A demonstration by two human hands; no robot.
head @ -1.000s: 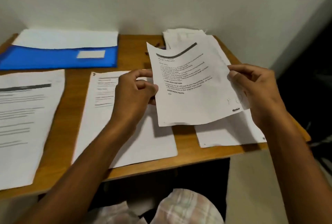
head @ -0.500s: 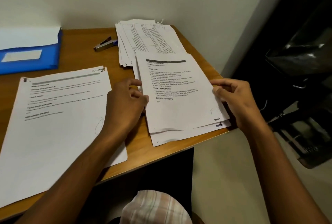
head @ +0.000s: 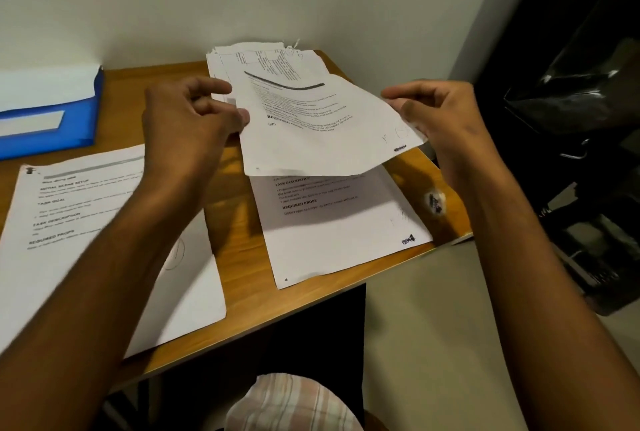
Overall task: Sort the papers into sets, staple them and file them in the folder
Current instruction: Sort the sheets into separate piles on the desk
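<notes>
Nearest the camera, a knee in checked cloth (head: 291, 403) shows under the front edge of the wooden desk (head: 239, 223). On the near left of the desk lies a printed sheet (head: 104, 240) with a pen loop drawn near its lower right; the left forearm crosses over it. To the right of that sheet, a second printed page (head: 346, 233) lies flat near the desk's right front corner, its top part shaded by the paper held above it.

Above that page, both hands hold one printed sheet (head: 318, 126) off the desk, sagging in the middle. The left hand (head: 187, 126) pinches its left edge between thumb and curled fingers, with the index finger stretched out above. The right hand (head: 436, 115) pinches the right edge between thumb and fingertips, the other fingers loosely bent.

Behind the held sheet, an untidy stack of papers (head: 263, 56) sits at the back of the desk against the wall. At the far left, a blue folder (head: 79, 122) lies open with white paper in it.
</notes>
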